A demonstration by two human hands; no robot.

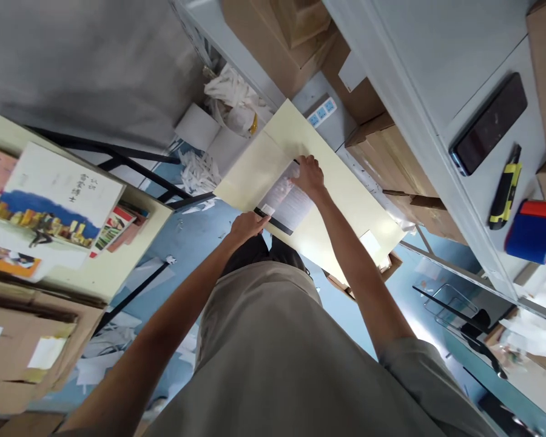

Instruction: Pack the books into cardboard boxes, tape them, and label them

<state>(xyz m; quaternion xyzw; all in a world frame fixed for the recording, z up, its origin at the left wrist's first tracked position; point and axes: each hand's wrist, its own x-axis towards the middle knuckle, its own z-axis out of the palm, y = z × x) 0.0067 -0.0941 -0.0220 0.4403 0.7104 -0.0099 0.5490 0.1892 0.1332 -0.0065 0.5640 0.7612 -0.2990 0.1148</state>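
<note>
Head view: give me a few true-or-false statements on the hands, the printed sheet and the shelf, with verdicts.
1. Both hands touch the printed sheet. True: left hand at its dark near edge, right hand at the far end.
2. The sheet lies on a blue board. False: the board is pale yellow.
3. A phone lies on the grey shelf near a yellow-black knife. True.
4. The right hand holds the knife. False: it lies untouched on the shelf.

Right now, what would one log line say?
left hand: pinches sheet corner | right hand: on sheet's far end | sheet: lies on yellow board
</note>
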